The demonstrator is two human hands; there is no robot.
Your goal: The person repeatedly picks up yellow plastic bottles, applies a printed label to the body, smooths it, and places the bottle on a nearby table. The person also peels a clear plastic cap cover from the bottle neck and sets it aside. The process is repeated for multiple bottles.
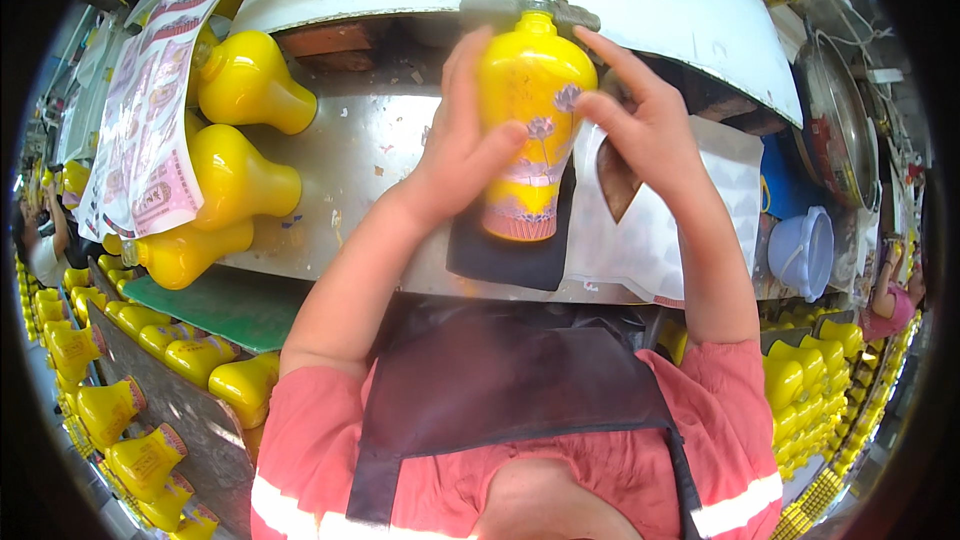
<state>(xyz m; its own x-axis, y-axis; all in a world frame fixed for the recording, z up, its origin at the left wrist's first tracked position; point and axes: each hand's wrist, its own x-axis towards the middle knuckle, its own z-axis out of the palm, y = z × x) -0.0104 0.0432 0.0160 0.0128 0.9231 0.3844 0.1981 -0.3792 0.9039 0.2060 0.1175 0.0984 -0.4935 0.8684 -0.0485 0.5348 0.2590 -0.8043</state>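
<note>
A glossy yellow bottle (525, 155) with purple lotus pictures and a pink patterned band at its base lies between my hands, its neck pointing away from me. The neck end rests at a grey support (575, 15). Under its base is a dark pad (500, 262). My left hand (460, 130) cups the left side, thumb on the lower flower area. On the opposite side, my right hand (635, 120) curves around the shoulder, thumb by the upper flower and forefinger near the neck. Beside my right wrist lies a brown pointed flat piece (617, 182).
Plain yellow bottles (240, 175) lie at the left, partly under a printed sheet (150, 130). White paper (640, 250) lies at the right, near a pale blue bucket (802, 255). A white board (650, 10) spans the back. More decorated bottles (145, 460) stand lower left.
</note>
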